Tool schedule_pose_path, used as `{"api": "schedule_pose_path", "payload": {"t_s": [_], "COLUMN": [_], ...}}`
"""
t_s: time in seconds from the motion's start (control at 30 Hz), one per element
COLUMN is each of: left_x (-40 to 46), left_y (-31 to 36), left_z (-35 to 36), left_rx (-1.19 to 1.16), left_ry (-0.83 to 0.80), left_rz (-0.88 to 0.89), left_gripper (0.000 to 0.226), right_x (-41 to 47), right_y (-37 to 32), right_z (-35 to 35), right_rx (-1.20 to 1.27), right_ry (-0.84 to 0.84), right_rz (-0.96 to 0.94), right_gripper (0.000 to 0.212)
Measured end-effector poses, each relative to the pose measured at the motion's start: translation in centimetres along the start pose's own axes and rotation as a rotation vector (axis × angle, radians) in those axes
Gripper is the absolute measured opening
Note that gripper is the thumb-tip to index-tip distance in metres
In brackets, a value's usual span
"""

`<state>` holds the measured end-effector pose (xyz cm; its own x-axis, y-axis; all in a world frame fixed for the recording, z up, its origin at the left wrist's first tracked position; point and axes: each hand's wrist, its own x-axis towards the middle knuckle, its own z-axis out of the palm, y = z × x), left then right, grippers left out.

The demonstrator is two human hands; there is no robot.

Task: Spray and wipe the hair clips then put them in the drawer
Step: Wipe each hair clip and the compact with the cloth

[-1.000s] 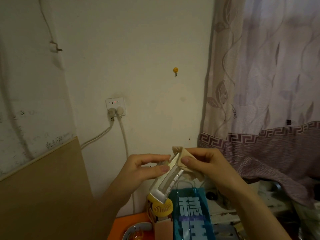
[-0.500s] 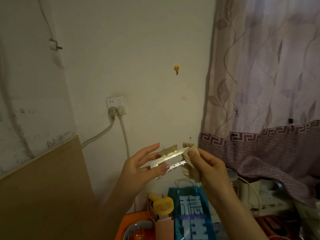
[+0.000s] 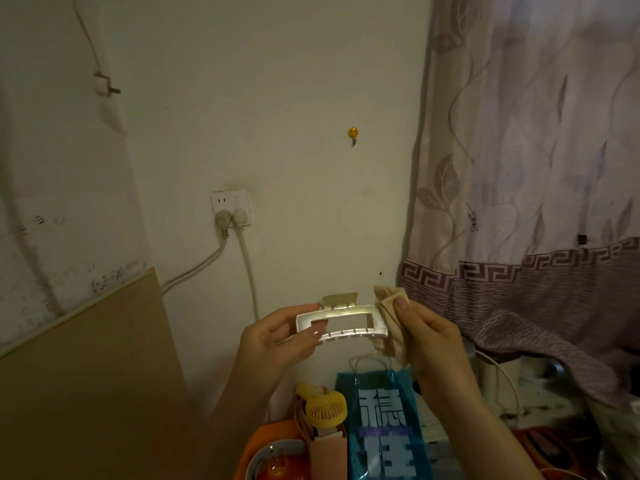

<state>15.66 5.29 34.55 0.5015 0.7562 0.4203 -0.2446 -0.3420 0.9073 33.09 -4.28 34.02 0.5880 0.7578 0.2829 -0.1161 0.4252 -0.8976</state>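
Head view: left hand (image 3: 277,336) holds the hair clip (image 3: 341,320) at its left end, thumb in front, fingers curled behind, so that grip is pinched on the clip. The clip is a pale, rectangular claw type with an open slot along its face, held roughly level in mid-air in front of the wall, below the yellow wall hook (image 3: 352,133) and to the lower right of the wall socket (image 3: 231,207). Right hand (image 3: 427,341) is just right of the clip and grips a bunched beige cloth (image 3: 389,318), thumb pressed on the fabric; the cloth touches the clip's right end. Two plugs sit in the socket, with cables running down and to the left from it. Directly below the clip: a blue paper bag (image 3: 384,427) with large white characters, and a small yellow handheld fan (image 3: 323,408) just left of the bag. Patterned curtain (image 3: 533,202) hangs right of the clip, behind the right hand. A tan board (image 3: 86,375) leans against the wall, well left of the clip. No drawer visible in this frame.
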Motion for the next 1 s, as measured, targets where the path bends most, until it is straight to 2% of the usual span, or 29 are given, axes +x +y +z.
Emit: {"api": "schedule_pose_path", "payload": {"t_s": [0.13,0.3,0.43,0.57,0.77,0.9,1.0], "left_x": [0.0,0.0,0.1,0.1,0.3,0.5,0.6], "left_y": [0.1,0.2,0.2,0.1,0.2,0.4,0.6], "left_z": [0.2,0.4,0.2,0.2,-0.1,0.0,0.1], "left_rx": [0.022,0.004,-0.001,0.002,-0.004,-0.01,-0.013], "left_ry": [-0.054,-0.03,-0.029,-0.037,-0.026,-0.029,-0.028], "left_rz": [-0.018,-0.005,-0.016,-0.032,-0.033,-0.018,-0.008], "left_gripper": [0.038,0.036,0.041,0.047,0.046,0.045,0.045], "right_x": [0.4,0.0,-0.1,-0.2,-0.4,-0.7,-0.9], "right_y": [-0.7,-0.7,-0.6,-0.5,-0.7,-0.8,-0.6], "right_z": [-0.5,-0.5,-0.7,-1.0,-1.5,-1.1,-0.8], "right_rx": [-0.059,-0.125,-0.145,-0.055,-0.035,-0.067,-0.03], "right_ry": [-0.069,-0.211,-0.211,-0.166,-0.182,-0.257,-0.21], "right_rz": [-0.016,0.026,0.023,0.043,0.076,0.08,0.08], "right_gripper": [0.035,0.041,0.042,0.032,0.03,0.034,0.038]}}
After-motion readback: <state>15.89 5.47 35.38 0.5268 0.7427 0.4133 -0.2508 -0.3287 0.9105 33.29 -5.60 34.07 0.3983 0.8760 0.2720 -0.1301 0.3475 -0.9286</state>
